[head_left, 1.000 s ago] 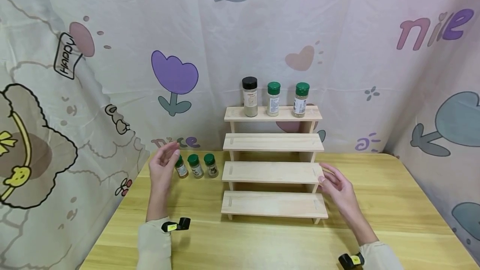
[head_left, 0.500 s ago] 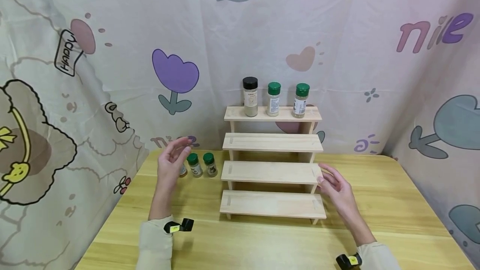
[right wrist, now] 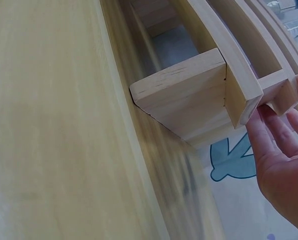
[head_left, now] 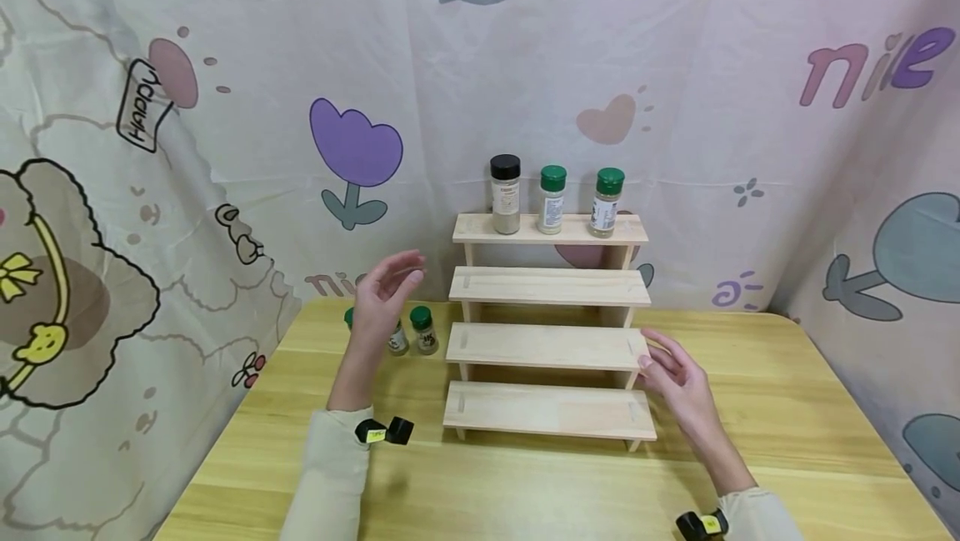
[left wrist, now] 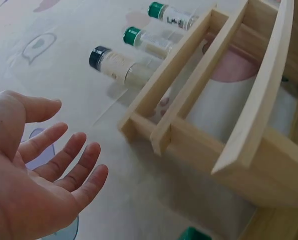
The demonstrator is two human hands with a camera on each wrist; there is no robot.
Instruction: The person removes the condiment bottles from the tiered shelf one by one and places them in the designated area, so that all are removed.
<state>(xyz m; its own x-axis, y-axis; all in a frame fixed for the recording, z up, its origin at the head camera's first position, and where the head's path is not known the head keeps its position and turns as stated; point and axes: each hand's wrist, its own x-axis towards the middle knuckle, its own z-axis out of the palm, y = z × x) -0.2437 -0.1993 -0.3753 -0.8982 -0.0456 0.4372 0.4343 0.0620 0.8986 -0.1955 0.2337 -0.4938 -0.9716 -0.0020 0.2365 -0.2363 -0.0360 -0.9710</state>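
A pale wooden stepped rack (head_left: 551, 345) with several shelves stands on the table. On its top shelf are a black-capped spice jar (head_left: 506, 199) and two green-capped spice jars (head_left: 552, 203). My left hand (head_left: 381, 299) holds nothing and hovers left of the rack, fingers loosely bent; the left wrist view shows the bare palm (left wrist: 44, 180) beside the rack. My right hand (head_left: 678, 378) grips the right end of the rack at the second shelf from the bottom, with thumb and fingers around the board end (right wrist: 283, 95) in the right wrist view.
Three small green-capped spice jars (head_left: 423, 333) stand on the table (head_left: 525, 491) left of the rack, partly hidden behind my left hand and forearm. A printed cloth (head_left: 487, 66) hangs behind and along both sides of the table.
My left hand has moved right and slightly up, from beside the small jars toward the rack, passing in front of them. The right hand stays at the rack's end.
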